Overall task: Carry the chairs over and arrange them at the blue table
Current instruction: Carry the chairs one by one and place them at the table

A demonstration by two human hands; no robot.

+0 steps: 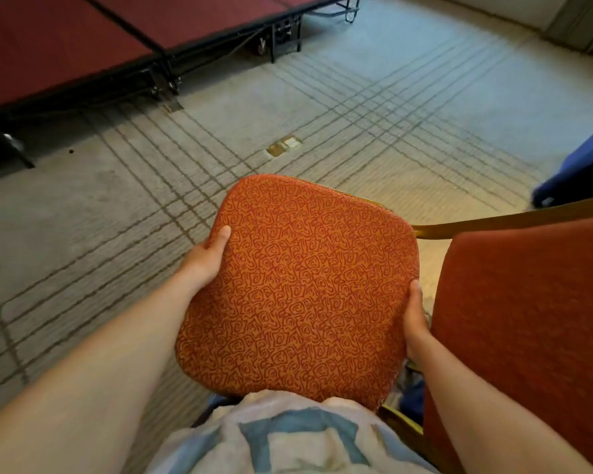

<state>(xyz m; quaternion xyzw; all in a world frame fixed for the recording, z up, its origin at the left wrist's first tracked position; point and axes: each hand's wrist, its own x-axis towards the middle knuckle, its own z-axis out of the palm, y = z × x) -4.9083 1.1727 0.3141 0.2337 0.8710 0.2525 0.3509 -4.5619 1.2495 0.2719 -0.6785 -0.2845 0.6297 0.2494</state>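
I hold a chair [302, 285] in front of my body, above the carpet. Its orange patterned seat faces up at me, its red backrest [528, 323] lies to the right, and a gold frame bar [493, 222] runs behind. My left hand [208, 260] grips the seat's left edge with the thumb on top. My right hand [415, 323] grips the seat's right edge next to the backrest. The chair's legs are hidden under the seat. A blue cloth [582, 169], seemingly the blue table's cover, shows at the right edge.
Red-topped stage platforms [83, 42] on black wheeled frames line the far left. A brass floor socket plate [284, 146] sits in the grey lined carpet [391, 107] ahead. A pale wall [582, 25] is at the far right.
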